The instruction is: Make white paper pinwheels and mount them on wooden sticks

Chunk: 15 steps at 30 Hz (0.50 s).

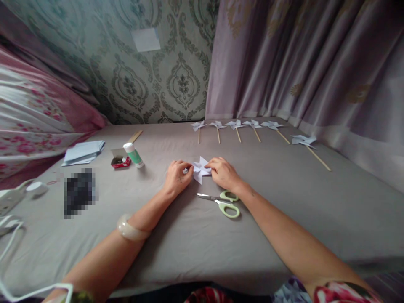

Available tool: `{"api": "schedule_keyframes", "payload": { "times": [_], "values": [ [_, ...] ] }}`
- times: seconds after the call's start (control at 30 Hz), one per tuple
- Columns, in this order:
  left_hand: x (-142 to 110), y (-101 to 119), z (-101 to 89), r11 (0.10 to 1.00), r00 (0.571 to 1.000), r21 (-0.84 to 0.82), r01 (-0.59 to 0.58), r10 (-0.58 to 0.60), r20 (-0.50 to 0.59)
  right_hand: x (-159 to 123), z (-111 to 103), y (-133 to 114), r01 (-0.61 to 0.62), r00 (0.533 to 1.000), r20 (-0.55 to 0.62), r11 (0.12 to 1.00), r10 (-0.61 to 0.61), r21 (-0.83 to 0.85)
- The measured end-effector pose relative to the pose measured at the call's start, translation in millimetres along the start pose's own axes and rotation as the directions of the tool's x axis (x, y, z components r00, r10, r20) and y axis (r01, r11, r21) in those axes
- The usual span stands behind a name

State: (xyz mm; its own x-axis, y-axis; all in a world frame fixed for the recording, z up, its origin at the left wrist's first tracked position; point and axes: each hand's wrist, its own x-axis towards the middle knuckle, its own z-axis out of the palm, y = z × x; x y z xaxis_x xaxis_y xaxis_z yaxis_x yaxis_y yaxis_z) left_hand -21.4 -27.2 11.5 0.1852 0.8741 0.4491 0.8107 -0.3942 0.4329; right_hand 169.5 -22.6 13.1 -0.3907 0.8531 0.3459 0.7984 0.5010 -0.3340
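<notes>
A white paper pinwheel (199, 171) without a visible stick lies between my two hands at the middle of the cloth-covered surface. My left hand (179, 176) pinches its left side, fingers curled together. On the opposite side, my right hand (223, 171) has its thumb and fingers closed on the paper's right edge. Just below the pinwheel rest scissors (221, 199) with light green handles, blades pointing left. The pinwheel's outer edges are partly hidden under my fingertips.
Several finished pinwheels (236, 125) on wooden sticks line the back right. At left are a glue stick (134, 155), a small red box (120, 160), a paper stack (84, 152), wooden sticks (135, 136) and a blurred dark object (79, 192). A white power strip (11, 202) with cable sits far left.
</notes>
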Motion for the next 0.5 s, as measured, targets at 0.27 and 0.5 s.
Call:
{"api": "schedule_keyframes", "payload": {
  "times": [0.27, 0.5],
  "values": [
    [-2, 12, -5.9, 0.985, 0.983, 0.139, 0.101, -0.120, 0.136, -3, -2, 20, -0.280, 0.956, -0.089, 0.960, 0.281, 0.026],
    [-5, 12, 0.4, 0.986, 0.984, 0.150, 0.077, -0.100, 0.150, -4, 0, 19, -0.321, 0.946, -0.044, 0.947, 0.322, 0.014]
  ]
}}
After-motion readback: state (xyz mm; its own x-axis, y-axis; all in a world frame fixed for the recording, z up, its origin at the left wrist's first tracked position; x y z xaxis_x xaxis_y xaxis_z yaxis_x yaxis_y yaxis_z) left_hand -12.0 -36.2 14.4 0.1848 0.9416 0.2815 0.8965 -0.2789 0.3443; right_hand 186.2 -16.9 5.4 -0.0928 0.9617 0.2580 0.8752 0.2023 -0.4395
